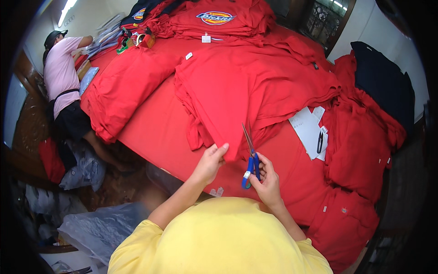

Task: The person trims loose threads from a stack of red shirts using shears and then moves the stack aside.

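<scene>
My left hand [211, 163] pinches the near corner of a red T-shirt [219, 96], which stretches away from me over the table. In my right hand [269, 180] is a pair of scissors [251, 157] with blue handles. Their blades point up and away from me, slightly parted, just right of the pinched corner. Further red cloth lies in folds behind the blades. Whether the blades touch any cloth, I cannot tell.
Red garments [360, 141] lie heaped at the right, beside white papers [308, 130] and small black thread snips [320, 141]. A red bundle [132, 86] is at the left. Beyond it, a person in pink [64, 77] leans over folded clothes. Plastic bags [105, 228] lie at lower left.
</scene>
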Demonstrator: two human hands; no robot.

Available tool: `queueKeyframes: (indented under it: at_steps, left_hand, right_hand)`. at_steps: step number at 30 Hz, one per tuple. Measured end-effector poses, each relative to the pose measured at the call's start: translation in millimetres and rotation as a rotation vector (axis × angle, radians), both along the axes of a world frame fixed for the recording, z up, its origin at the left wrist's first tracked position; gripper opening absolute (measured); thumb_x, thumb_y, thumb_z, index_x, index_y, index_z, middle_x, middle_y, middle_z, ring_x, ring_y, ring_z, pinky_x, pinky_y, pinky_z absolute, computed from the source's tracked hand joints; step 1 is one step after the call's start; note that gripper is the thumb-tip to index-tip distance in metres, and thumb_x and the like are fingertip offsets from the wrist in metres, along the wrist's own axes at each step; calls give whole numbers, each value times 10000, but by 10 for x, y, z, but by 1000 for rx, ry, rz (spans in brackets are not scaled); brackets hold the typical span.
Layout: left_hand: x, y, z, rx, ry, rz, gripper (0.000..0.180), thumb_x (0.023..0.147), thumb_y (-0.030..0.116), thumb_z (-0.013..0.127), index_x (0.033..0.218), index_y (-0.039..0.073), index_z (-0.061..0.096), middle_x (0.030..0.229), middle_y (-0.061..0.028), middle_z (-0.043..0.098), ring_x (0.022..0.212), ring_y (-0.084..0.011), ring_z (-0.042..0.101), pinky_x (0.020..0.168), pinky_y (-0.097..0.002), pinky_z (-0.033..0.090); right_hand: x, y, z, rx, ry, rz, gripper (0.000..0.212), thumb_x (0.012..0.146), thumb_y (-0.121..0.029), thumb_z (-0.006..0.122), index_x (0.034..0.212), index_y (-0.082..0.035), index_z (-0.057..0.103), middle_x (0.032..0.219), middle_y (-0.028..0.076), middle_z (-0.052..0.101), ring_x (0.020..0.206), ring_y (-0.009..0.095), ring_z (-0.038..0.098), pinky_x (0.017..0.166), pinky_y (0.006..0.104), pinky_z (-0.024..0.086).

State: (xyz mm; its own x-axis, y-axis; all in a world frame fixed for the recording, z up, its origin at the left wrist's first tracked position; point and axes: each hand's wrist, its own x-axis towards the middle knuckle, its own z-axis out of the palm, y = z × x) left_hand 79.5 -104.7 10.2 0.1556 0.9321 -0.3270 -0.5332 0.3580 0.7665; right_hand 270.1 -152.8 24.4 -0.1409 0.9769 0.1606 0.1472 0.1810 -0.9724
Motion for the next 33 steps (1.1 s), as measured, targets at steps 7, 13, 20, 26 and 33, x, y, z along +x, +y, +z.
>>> queueKeyframes:
  at_steps: [7, 13, 20, 26, 33]
  left_hand:
    - [91, -6, -163, -6, 13, -36, 217, 921, 168, 572, 1091, 39, 613, 1037, -44, 658, 937, -115, 615, 832, -308, 489]
    - [15, 82, -97, 82, 180, -125, 222, 923, 194, 580, 1039, 14, 637, 952, -60, 671, 817, -105, 629, 747, -277, 516]
    - [-212, 13, -218, 309, 305, -43, 241, 943, 225, 553, 946, -3, 630, 807, -29, 623, 766, -96, 589, 728, -250, 479]
    - [-559, 416, -531, 412, 1098, 558, 438, 830, 232, 675, 1190, 31, 527, 1150, -143, 526, 1041, -245, 505, 903, -360, 420]
    - [-701, 603, -558, 280, 1215, 416, 569, 814, 330, 687, 1245, 17, 487, 1197, -159, 529, 1107, -290, 473, 971, -393, 375]
  right_hand:
    - [-256, 369, -300, -154, 259, 20, 619, 806, 69, 587, 1351, 1, 303, 990, 74, 516, 889, 136, 595, 746, 247, 505]
    - [-321, 439, -189, -150, 219, 32, 635, 779, 64, 658, 1320, -23, 336, 1023, 62, 525, 903, 108, 564, 754, 230, 503]
    - [-100, 457, 228, -299, 50, 243, 562, 777, 54, 661, 1277, -15, 413, 932, 43, 538, 797, 72, 528, 734, 211, 491]
    - [-383, 1249, 534, -371, 304, 376, 439, 858, -42, 617, 1249, -15, 419, 885, 20, 533, 786, 110, 558, 763, 290, 529]
    - [-383, 3087, 1220, -2, 1135, -61, 44, 934, -67, 428, 954, -31, 444, 864, 90, 497, 753, 246, 556, 769, 458, 553]
